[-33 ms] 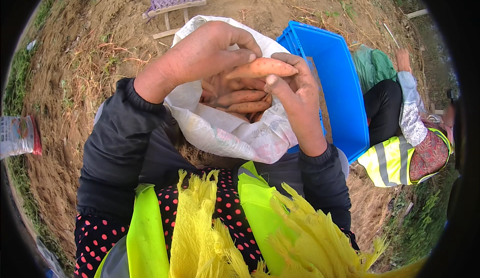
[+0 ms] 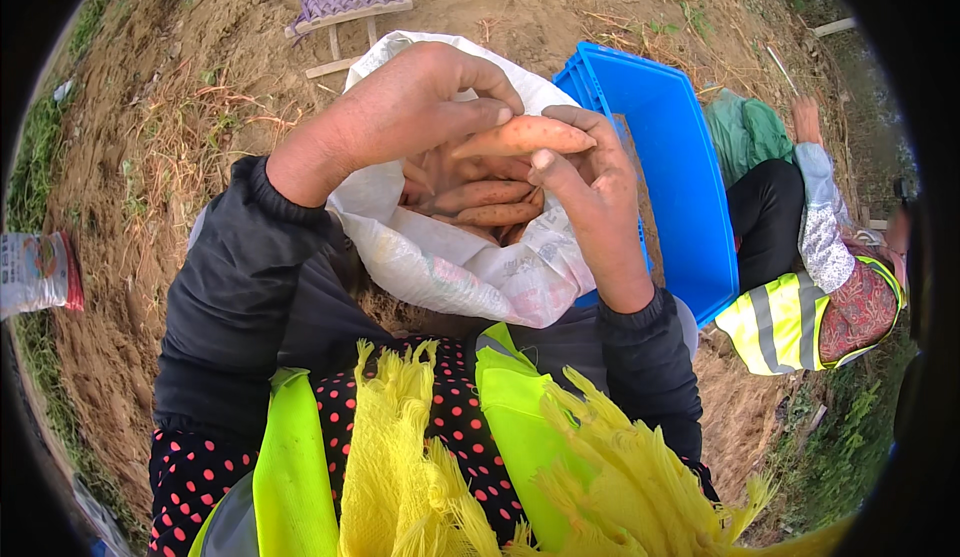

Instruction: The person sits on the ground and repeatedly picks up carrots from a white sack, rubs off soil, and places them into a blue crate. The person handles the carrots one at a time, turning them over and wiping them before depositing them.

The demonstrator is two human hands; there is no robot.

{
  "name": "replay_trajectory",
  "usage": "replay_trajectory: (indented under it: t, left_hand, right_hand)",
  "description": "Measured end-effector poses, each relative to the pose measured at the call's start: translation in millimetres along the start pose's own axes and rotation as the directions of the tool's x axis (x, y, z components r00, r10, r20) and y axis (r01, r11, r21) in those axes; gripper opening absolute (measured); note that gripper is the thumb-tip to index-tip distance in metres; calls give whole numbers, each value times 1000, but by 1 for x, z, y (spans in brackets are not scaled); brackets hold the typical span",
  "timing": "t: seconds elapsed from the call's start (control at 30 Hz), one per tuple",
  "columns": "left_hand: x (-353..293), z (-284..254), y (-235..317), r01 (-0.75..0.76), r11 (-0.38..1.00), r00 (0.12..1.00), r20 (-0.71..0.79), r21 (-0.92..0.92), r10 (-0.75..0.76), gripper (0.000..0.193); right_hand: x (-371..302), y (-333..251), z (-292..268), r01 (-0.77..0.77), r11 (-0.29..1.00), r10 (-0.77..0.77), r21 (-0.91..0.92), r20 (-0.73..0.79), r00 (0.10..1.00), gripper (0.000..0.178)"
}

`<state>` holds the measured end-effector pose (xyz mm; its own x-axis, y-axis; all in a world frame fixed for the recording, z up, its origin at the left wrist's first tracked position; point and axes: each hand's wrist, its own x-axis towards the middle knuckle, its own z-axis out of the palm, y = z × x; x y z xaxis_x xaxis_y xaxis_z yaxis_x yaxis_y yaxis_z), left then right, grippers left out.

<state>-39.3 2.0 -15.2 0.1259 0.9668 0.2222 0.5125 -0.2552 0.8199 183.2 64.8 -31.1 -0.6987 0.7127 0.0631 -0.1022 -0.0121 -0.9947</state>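
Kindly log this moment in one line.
left hand: at sweet potato | right hand: holding it | below: white sack | right: blue crate

Bright, soft daylight spreads evenly over the ground (image 2: 560, 2). The white sack (image 2: 430, 272) is palest along its rim and dimmer inside. Focus is crisp centrally; fisheye distortion bends the ground's outer edges into black corners.

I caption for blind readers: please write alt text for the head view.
A bare right hand holds an orange sweet potato, the left hand close by its left end, above an open white sack of sweet potatoes. To the right is a blue crate; beyond it, another person in a yellow vest.
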Motion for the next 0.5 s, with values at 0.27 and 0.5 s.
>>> replay_trajectory:
  t: [0.27,0.5]
  left_hand:
    - [2,2,-3,-203,910,973,-26,362,227,14]
    - [1,5,1,90,917,972,-236,388,4,18]
  right_hand:
    - [-1,-1,0,-24,1000,24,-13,32,999,35]
    - [1,-1,-1,-18,1000,18,21,-37,999,35]
